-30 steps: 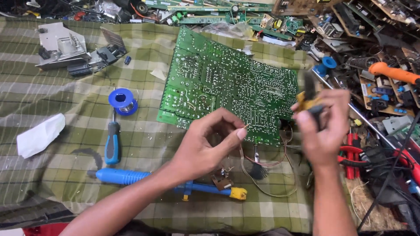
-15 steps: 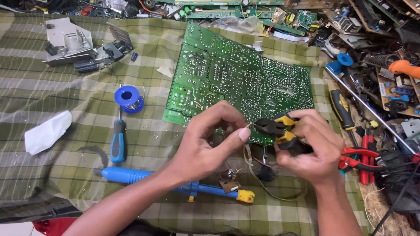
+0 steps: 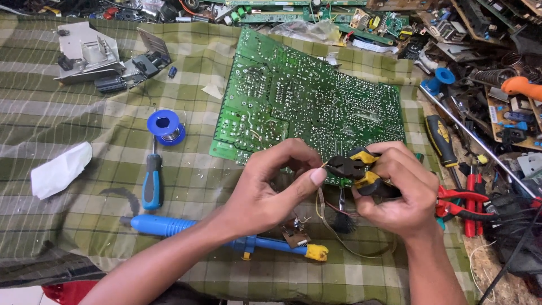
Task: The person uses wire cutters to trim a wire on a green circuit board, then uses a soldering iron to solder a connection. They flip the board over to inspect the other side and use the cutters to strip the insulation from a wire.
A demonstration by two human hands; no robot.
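My left hand (image 3: 271,186) pinches a thin wire end between thumb and fingertips, just in front of a large green circuit board (image 3: 299,101) lying solder side up. My right hand (image 3: 398,189) grips small black and yellow cutting pliers (image 3: 353,168), whose jaws touch the wire at my left fingertips. A loop of thin wire (image 3: 339,237) trails down from my hands to a small brown board (image 3: 294,236) on the cloth.
On the green checked cloth (image 3: 68,118) lie a blue desoldering pump (image 3: 169,226), a blue-handled screwdriver (image 3: 151,181), a blue solder spool (image 3: 165,125), a white tissue (image 3: 59,169) and grey metal parts (image 3: 90,53). Red-handled pliers (image 3: 468,197), screwdrivers and scrap boards crowd the right side.
My right hand has brought the cutting pliers from the right side in to my left fingertips. The left hand has stayed in place holding the wire.
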